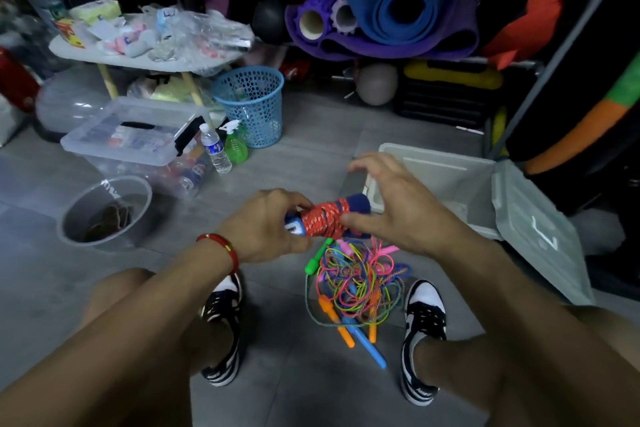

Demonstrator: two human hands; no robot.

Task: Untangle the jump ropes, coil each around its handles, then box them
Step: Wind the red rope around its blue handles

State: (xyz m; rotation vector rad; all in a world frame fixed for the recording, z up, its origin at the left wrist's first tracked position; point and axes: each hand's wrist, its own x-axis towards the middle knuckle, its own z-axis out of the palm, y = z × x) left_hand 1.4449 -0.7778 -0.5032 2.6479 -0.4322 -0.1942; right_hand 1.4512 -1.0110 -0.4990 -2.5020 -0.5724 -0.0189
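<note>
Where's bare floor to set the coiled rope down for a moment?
Bare floor lies between the left shoe and the clear bowl, and ahead between the water bottle and the white box. It is crowded between the shoes, where the tangled ropes lie.

Dim light falls on a grey tiled floor [311,149], a small cluttered white table [138,61] on wooden legs at the left, and rolled mats [398,10] against the back wall.
</note>
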